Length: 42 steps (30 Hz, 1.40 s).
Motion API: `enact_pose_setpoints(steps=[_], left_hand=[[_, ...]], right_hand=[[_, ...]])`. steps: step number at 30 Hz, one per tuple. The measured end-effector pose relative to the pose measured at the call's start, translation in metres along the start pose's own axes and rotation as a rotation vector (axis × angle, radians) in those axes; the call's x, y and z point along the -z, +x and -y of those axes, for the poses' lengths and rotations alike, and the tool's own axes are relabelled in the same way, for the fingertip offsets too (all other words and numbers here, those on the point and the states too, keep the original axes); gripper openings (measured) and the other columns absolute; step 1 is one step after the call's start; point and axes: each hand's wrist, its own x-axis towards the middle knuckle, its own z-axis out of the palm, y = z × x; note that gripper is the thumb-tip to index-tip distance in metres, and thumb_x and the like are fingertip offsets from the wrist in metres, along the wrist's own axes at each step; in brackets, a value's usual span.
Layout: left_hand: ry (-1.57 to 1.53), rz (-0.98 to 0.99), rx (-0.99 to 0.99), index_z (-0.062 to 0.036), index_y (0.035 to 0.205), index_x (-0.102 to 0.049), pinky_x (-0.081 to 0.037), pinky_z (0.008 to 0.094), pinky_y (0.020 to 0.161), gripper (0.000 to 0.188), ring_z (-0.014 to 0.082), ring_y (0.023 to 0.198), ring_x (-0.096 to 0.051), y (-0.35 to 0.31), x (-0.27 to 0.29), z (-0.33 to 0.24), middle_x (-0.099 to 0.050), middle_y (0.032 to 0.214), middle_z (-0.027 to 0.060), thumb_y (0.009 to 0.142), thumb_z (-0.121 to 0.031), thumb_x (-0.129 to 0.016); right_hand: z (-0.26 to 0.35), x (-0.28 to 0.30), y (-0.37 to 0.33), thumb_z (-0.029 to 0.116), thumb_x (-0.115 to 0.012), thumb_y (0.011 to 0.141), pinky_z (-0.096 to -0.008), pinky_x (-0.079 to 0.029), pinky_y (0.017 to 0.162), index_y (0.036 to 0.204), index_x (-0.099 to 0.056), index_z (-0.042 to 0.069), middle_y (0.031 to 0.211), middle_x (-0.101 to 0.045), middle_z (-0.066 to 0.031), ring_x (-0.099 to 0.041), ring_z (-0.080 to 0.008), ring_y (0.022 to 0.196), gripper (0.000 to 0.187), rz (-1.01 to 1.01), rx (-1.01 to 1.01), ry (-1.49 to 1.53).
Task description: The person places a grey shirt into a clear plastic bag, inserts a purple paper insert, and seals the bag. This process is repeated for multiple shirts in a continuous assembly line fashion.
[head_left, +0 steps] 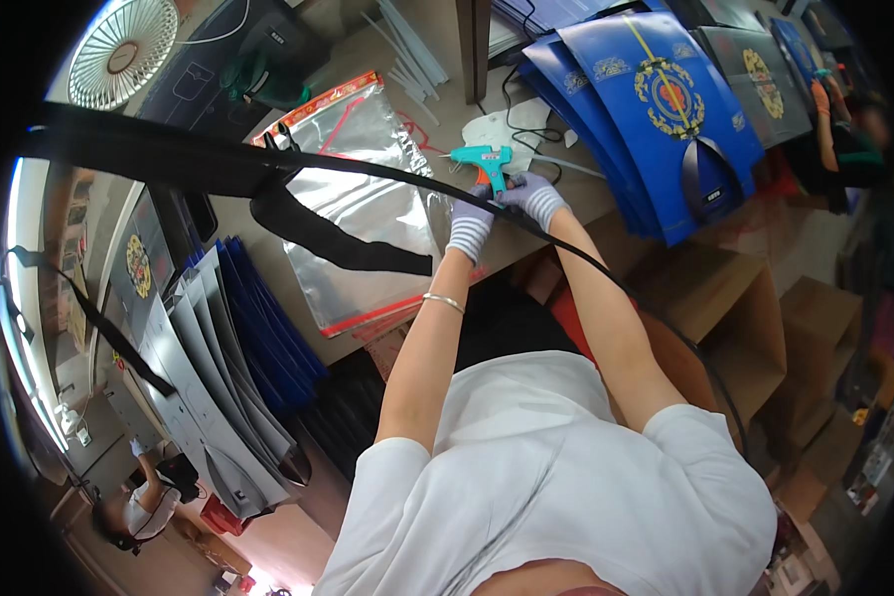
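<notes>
Two gloved hands meet at the grip (497,185) of a teal glue gun (483,156), which is over the worktable (447,119), near its front edge, with its nozzle (448,155) pointing to the person's left. The left hand (473,210) is just below the orange trigger (483,175), fingers seemingly bent in toward the grip; the right hand (538,199) is close against the grip's other side. Whether either one is clenched round it or only touching it, I cannot tell, because the fingertips are too small to make out; no finger is plainly seen on the trigger. Good handling here, I judge, means letting one hand carry the gun by its grip while the other works behind the nozzle, since that part is likely hot. A light, even squeeze should serve better than a hard one. The clear plastic sleeves (372,209) lie to the left, on the side the nozzle faces, so a careless swing or a drip could mark them; the white crumpled sheet (489,129) just behind the gun looks a safer place for stray glue. The dark cord (538,133) loops near the right hand and needs slack, clear of the blue bags (621,139) to the right.
</notes>
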Motion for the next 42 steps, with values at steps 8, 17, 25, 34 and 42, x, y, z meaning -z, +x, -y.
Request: enact_pose_setpoints(steps=[8,17,25,34,42], left_hand=[[-0.413,-0.105,-0.09,0.0062,0.112,-0.054,-0.049,0.026,0.074,0.035,0.0154,0.082,-0.058,-0.038,-0.03,-0.021,-0.061,0.097,0.011,0.079,-0.005,-0.058],[-0.42,-0.048,0.025,0.0064,0.106,-0.056,-0.047,0.0273,0.079,0.034,0.0177,0.086,-0.059,-0.031,-0.017,-0.099,-0.063,0.097,0.0149,0.079,-0.014,-0.063],[0.057,-0.213,0.044,0.0056,0.09,-0.062,-0.048,0.0308,0.071,0.03,0.0216,0.075,-0.063,0.029,-0.024,-0.062,-0.066,0.084,0.0169,0.075,-0.021,-0.064],[0.113,-0.172,-0.02,0.0026,0.088,-0.062,-0.048,0.031,0.07,0.025,0.0217,0.072,-0.062,0.04,-0.022,-0.081,-0.066,0.082,0.0154,0.074,-0.018,-0.067],[0.065,-0.099,-0.104,0.0039,0.093,-0.059,-0.047,0.0302,0.072,0.024,0.0198,0.074,-0.061,0.063,0.011,-0.039,-0.065,0.084,0.0135,0.073,-0.009,-0.063]], right_hand=[[-0.013,0.011,-0.059,-0.001,-0.063,0.072,-0.0268,-0.047,0.075,0.108,-0.051,0.001,0.092,-0.06,-0.0058,-0.058,-0.014,0.083,0.038,-0.098,0.268,0.281],[0.034,-0.007,-0.078,0.014,-0.052,0.079,-0.0391,-0.045,0.075,0.106,-0.053,0.008,0.095,-0.056,-0.0107,-0.054,-0.0276,0.09,0.028,-0.75,0.429,-0.709],[0.016,0.002,-0.024,0.013,-0.051,0.077,-0.0368,-0.043,0.071,0.1,-0.052,0.011,0.092,-0.055,-0.0061,-0.053,-0.0242,0.086,0.023,-0.715,0.589,-0.881],[-0.007,0.011,-0.06,0.007,-0.052,0.071,-0.0378,-0.04,0.086,0.109,-0.051,0.005,0.11,-0.051,-0.0105,-0.048,-0.0268,0.103,0.038,-0.72,0.707,-0.83],[-0.109,0.113,-0.186,0.021,-0.057,0.082,-0.0347,-0.049,0.077,0.096,-0.06,0.006,0.088,-0.064,-0.0115,-0.062,-0.0237,0.084,0.021,-0.396,0.193,-0.23]])
